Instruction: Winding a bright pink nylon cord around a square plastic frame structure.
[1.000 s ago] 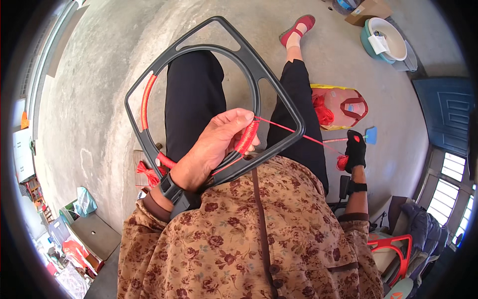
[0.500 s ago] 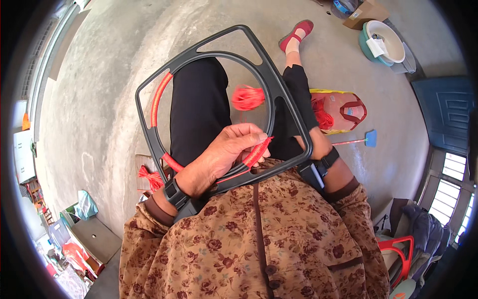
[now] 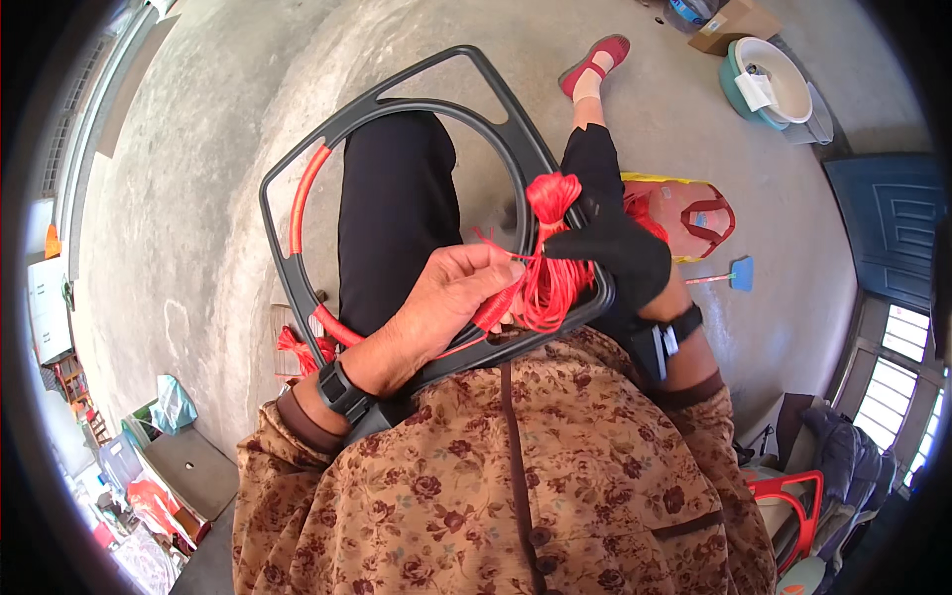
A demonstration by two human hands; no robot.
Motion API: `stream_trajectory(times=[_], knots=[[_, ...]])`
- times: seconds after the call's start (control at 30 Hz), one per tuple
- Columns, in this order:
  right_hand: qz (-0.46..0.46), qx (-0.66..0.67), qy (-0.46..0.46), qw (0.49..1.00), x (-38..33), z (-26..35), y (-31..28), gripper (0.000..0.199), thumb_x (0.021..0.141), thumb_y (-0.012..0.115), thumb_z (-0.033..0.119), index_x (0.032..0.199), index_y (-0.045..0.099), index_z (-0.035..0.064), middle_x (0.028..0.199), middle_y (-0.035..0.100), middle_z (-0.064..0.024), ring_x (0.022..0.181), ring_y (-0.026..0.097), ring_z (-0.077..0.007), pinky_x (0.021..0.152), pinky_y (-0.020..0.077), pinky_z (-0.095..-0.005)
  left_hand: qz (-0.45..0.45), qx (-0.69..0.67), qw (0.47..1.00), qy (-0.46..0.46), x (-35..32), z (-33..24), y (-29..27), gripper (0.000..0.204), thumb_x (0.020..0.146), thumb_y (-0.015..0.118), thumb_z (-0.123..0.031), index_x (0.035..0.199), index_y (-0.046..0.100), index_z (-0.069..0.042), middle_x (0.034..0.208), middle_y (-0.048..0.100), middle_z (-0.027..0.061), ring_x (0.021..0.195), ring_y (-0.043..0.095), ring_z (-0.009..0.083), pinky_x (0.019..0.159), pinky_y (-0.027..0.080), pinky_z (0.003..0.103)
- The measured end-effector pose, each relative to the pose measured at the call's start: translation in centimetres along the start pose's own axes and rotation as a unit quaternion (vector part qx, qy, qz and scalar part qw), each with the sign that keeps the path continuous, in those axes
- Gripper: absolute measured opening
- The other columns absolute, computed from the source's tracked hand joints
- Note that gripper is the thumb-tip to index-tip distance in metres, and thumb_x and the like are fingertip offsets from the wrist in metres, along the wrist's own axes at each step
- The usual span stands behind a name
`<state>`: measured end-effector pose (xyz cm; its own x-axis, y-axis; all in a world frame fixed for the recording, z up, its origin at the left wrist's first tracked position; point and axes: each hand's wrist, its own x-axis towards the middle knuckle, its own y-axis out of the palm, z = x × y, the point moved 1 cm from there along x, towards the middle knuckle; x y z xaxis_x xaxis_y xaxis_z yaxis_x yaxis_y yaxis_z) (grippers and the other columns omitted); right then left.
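Note:
A dark grey plastic frame (image 3: 397,99) with a round opening rests on my lap. Red cord (image 3: 303,193) is wound tightly along its left and lower rim. My left hand (image 3: 441,302) is bare and grips the frame's lower rim, pinching the red cord there. My right hand (image 3: 615,260) wears a black glove and holds a bundle of loose red cord (image 3: 550,248) at the frame's right edge. The cord runs taut between both hands.
A yellow bag with red cord (image 3: 694,213) lies on the concrete floor to the right, beside a small blue brush (image 3: 739,273). A green basin (image 3: 769,69) and a cardboard box (image 3: 734,20) stand at the far right. More red cord (image 3: 293,342) lies by my left side.
My right hand has come in from the right with the cord bundle and now meets the frame's right edge. The frame has tilted slightly. My left hand stays on the lower rim.

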<state>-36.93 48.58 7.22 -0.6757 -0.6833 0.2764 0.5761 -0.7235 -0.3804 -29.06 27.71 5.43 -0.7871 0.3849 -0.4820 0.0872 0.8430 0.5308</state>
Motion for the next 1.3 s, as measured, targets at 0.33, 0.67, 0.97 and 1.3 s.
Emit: stream_trajectory(times=[0.33, 0.67, 0.97, 1.3], knots=[[-0.297, 0.282, 0.393, 0.823, -13.0, -4.5, -2.1, 0.026, 0.094, 0.059, 0.022, 0.113, 0.059, 0.0030, 0.089, 0.059, -0.0001, 0.080, 0.057, -0.0087, 0.069, 0.0472, -0.0248, -0.034, -0.053, 0.998, -0.010, 0.1, -0.2, -0.8, 0.022, 0.093, 0.065, -0.026, 0.090, 0.062, -0.005, 0.073, 0.067, 0.0079, 0.057, 0.062, 0.0118, 0.054, 0.052, 0.024], [-0.347, 0.092, 0.545, 0.758, -24.1, -12.5, -7.6, 0.034, 0.088, 0.065, 0.038, 0.103, 0.064, 0.0083, 0.077, 0.054, 0.0001, 0.061, 0.052, -0.0107, 0.053, 0.0423, -0.0248, -0.049, -0.089, 0.995, -0.013, 0.2, -0.5, -1.1, 0.020, 0.093, 0.064, -0.025, 0.099, 0.061, -0.006, 0.074, 0.068, 0.0109, 0.058, 0.064, 0.0142, 0.053, 0.055, 0.027], [-0.404, 0.171, 0.397, 0.806, -17.7, -12.5, -7.0, 0.017, 0.093, 0.061, 0.020, 0.104, 0.063, 0.0067, 0.087, 0.060, -0.0050, 0.084, 0.058, -0.0127, 0.067, 0.0488, -0.0312, -0.061, -0.053, 0.997, 0.010, 0.4, -0.2, -1.0, 0.024, 0.092, 0.066, -0.030, 0.089, 0.062, -0.006, 0.070, 0.067, 0.0087, 0.055, 0.063, 0.0122, 0.051, 0.053, 0.024], [-0.297, -0.182, 0.211, 0.913, -3.1, -8.9, -3.3, 0.029, 0.083, 0.070, 0.019, 0.106, 0.067, 0.0038, 0.086, 0.065, -0.0142, 0.078, 0.064, -0.0227, 0.072, 0.0493, -0.0333, -0.079, -0.103, 0.992, -0.005, 0.0, -0.5, -0.6, 0.026, 0.094, 0.064, -0.028, 0.080, 0.060, -0.007, 0.068, 0.067, 0.0091, 0.054, 0.063, 0.0124, 0.050, 0.052, 0.024]])
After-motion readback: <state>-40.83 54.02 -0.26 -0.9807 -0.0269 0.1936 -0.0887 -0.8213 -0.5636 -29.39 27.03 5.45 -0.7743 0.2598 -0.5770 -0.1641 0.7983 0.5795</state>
